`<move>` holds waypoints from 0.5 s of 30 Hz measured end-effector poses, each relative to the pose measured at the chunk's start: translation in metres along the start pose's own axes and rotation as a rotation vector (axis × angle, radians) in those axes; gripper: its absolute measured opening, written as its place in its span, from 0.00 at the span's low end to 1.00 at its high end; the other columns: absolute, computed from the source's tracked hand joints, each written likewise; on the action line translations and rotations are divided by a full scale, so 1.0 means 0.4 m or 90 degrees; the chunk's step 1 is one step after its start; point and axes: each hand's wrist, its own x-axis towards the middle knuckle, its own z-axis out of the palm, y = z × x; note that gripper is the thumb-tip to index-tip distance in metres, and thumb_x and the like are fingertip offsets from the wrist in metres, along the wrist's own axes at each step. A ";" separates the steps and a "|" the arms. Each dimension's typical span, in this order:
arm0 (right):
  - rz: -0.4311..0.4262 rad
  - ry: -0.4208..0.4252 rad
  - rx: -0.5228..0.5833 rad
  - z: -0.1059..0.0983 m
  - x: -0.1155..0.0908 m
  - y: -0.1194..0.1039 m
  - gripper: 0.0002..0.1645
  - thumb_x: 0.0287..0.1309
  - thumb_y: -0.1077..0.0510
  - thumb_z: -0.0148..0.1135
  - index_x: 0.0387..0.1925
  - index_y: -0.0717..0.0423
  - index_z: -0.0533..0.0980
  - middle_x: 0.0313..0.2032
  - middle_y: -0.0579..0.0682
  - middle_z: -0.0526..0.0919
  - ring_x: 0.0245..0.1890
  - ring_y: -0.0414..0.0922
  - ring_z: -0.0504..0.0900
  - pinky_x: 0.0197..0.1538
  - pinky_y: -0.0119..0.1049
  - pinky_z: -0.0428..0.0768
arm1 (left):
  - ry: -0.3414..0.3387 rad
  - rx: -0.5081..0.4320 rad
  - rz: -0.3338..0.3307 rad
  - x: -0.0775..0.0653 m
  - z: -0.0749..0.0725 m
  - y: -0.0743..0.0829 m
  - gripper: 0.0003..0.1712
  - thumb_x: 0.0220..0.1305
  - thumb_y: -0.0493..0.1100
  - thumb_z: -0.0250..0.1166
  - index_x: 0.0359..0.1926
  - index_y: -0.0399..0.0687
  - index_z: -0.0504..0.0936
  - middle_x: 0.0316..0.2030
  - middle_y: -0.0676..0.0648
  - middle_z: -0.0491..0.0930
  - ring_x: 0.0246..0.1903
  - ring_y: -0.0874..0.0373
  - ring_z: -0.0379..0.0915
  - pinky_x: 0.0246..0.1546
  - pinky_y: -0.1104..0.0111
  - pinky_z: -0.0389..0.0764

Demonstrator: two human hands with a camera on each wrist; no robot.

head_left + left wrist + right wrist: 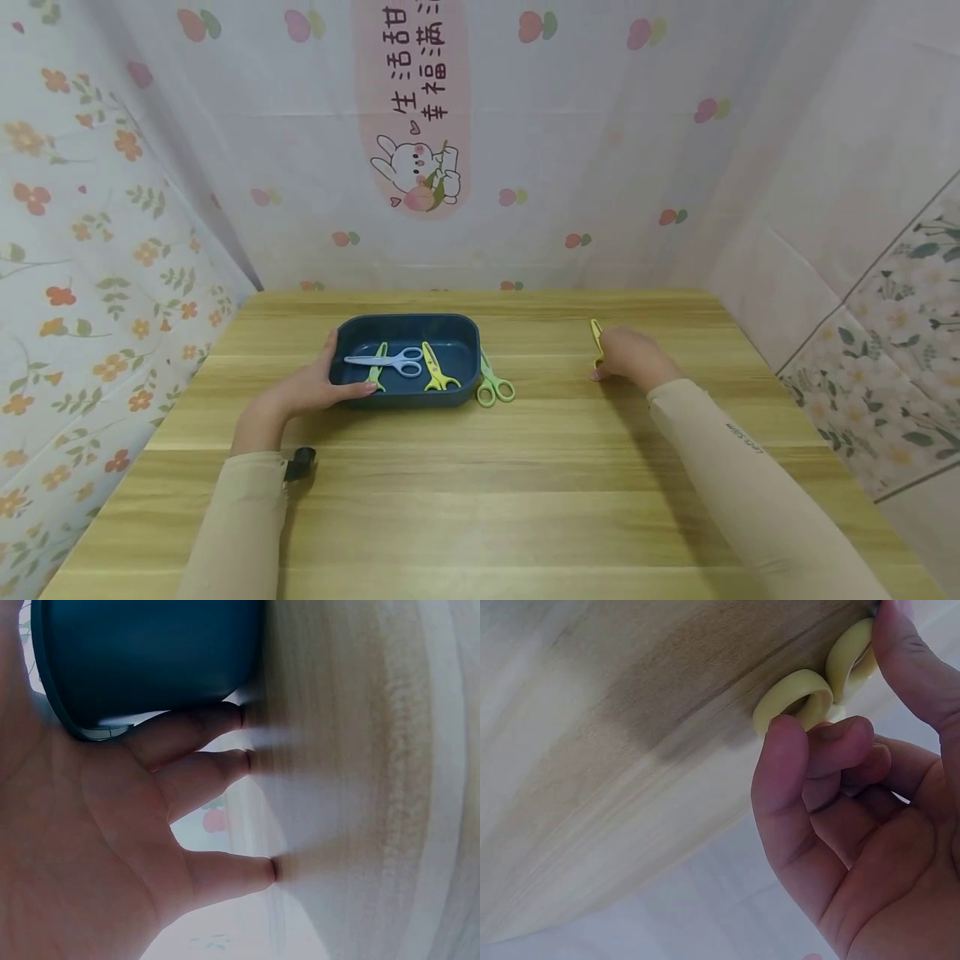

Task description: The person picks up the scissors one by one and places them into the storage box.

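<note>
The left hand (pixel 318 385) rests with relaxed, straight fingers against the near left corner of the blue tray (pixel 457 333). The right hand (pixel 630 354) curls around yellow scissors (pixel 596 333) on the table (pixel 480 500), well right of the tray.

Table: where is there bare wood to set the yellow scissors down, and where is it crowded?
Free: the table between the two sleeves, and the stretch between the green scissors and the right hand. Crowded: the blue tray, holding three scissors, with the left hand on its near-left rim.
</note>
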 end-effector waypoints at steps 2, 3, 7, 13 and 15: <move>0.005 -0.006 0.001 0.002 -0.001 0.000 0.26 0.56 0.49 0.81 0.23 0.52 0.69 0.24 0.45 0.67 0.27 0.43 0.67 0.33 0.38 0.69 | -0.001 0.002 0.000 0.000 0.000 0.001 0.81 0.62 0.78 0.67 0.82 0.48 0.14 0.84 0.25 0.29 0.81 0.22 0.40 0.80 0.32 0.52; 0.006 -0.005 0.001 0.002 -0.003 0.000 0.26 0.57 0.49 0.81 0.23 0.53 0.70 0.24 0.45 0.67 0.27 0.43 0.67 0.33 0.38 0.69 | -0.001 0.002 0.001 0.002 0.001 0.001 0.81 0.62 0.77 0.67 0.82 0.48 0.14 0.84 0.25 0.30 0.81 0.22 0.40 0.80 0.32 0.52; -0.002 -0.004 -0.004 0.003 -0.004 0.002 0.26 0.57 0.49 0.81 0.23 0.53 0.70 0.24 0.45 0.66 0.26 0.43 0.66 0.33 0.38 0.69 | -0.005 0.002 -0.001 0.005 0.003 0.001 0.82 0.62 0.78 0.67 0.82 0.48 0.14 0.84 0.25 0.30 0.81 0.22 0.40 0.80 0.32 0.52; -0.014 -0.024 -0.003 0.003 -0.004 0.004 0.26 0.60 0.50 0.79 0.22 0.51 0.68 0.23 0.44 0.65 0.26 0.42 0.65 0.32 0.37 0.68 | -0.015 0.002 -0.003 0.001 0.003 0.003 0.82 0.62 0.77 0.67 0.82 0.48 0.13 0.83 0.24 0.30 0.81 0.21 0.40 0.79 0.32 0.53; -0.014 -0.022 -0.006 0.000 -0.007 0.006 0.26 0.60 0.49 0.79 0.23 0.52 0.69 0.23 0.44 0.66 0.25 0.42 0.65 0.32 0.37 0.68 | -0.014 0.003 -0.002 0.001 0.001 0.004 0.82 0.62 0.77 0.67 0.82 0.47 0.13 0.83 0.23 0.31 0.81 0.20 0.41 0.79 0.31 0.53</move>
